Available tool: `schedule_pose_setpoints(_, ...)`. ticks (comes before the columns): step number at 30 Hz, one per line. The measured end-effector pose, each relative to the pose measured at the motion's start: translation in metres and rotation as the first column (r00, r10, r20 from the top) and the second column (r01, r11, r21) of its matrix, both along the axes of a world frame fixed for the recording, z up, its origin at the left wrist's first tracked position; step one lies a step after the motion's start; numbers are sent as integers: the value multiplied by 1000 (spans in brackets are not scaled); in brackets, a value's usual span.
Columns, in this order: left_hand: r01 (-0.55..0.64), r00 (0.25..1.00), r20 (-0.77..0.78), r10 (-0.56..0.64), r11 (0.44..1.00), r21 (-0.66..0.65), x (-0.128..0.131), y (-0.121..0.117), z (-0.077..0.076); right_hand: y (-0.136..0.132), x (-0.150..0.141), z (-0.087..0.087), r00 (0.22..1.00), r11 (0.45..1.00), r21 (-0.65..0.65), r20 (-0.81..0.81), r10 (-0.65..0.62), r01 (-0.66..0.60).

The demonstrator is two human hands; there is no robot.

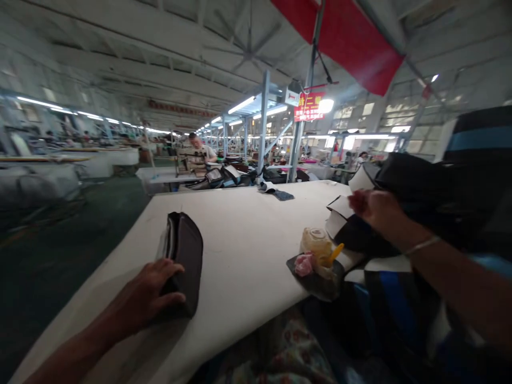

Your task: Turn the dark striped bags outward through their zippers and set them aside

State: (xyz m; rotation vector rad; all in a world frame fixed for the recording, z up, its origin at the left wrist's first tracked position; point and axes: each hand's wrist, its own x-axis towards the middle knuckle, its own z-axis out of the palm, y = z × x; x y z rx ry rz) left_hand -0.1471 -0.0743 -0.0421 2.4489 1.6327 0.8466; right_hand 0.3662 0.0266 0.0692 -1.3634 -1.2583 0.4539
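My left hand (154, 288) rests on a dark, flat, folded fabric piece (188, 261), thumb and forefinger spread apart over its left side. The piece looks sewn, with a rounded far corner and an open layered edge on the left. My other fingers there are partly hidden. My right hand (376, 208) is raised at the right edge of the table, fingers curled together and slightly blurred. Just beside its fingertips are black pieces with white undersides (339, 226). Whether a piece is pinched in those fingers is hidden.
On the white table (240, 240) a yellowish tub (316, 241), a yellow-handled tool (336, 253) and a pink crumpled wad (304, 264) sit on a dark scrap. Grey scraps (282, 195) lie at the far edge. Black pieces are piled high at right. A co-worker (202, 149) sits beyond.
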Motion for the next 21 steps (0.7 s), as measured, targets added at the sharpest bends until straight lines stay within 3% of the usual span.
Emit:
schedule_pose_setpoints(2,-36,991,-130,35,999,-9,7,0,-10,-14,-56,-43,957,961,-35,83,278,-276)
schedule_pose_setpoints(5,53,979,-196,-55,998,-18,50,-3,-28,-46,-139,-89,730,769,-79,266,629,-634)
schedule_pose_setpoints(6,89,975,-204,-91,996,-21,66,-7,-34,-56,-162,-98,583,650,-90,364,727,-754)
schedule_pose_setpoints(7,119,972,-202,-120,993,-17,79,-13,-39,-63,-182,-105,372,496,-111,527,764,-861)
schedule_pose_setpoints(8,142,973,-183,-141,990,-9,90,-21,-44,-68,-198,-110,229,395,-143,619,751,-908)
schedule_pose_setpoints(9,160,977,-145,-158,987,3,97,-29,-48,-70,-210,-116,119,319,-178,678,725,-931)
schedule_pose_setpoints(10,171,981,-102,-168,985,24,99,-37,-50,-70,-218,-121,56,271,-197,706,706,-942)
schedule_pose_setpoints(13,155,988,-21,-153,984,90,84,-58,-50,-65,-224,-139,60,251,-190,674,737,-949)
schedule_pose_setpoints(15,148,988,-51,-144,985,87,67,-64,-46,-62,-222,-149,94,291,-183,677,730,-939)
schedule_pose_setpoints(18,179,980,-82,-179,984,-13,50,-61,-37,-60,-220,-157,136,358,-143,748,649,-923)
schedule_pose_setpoints(21,213,971,-80,-227,965,-155,54,-47,-25,-58,-218,-154,177,341,-72,745,644,-937)
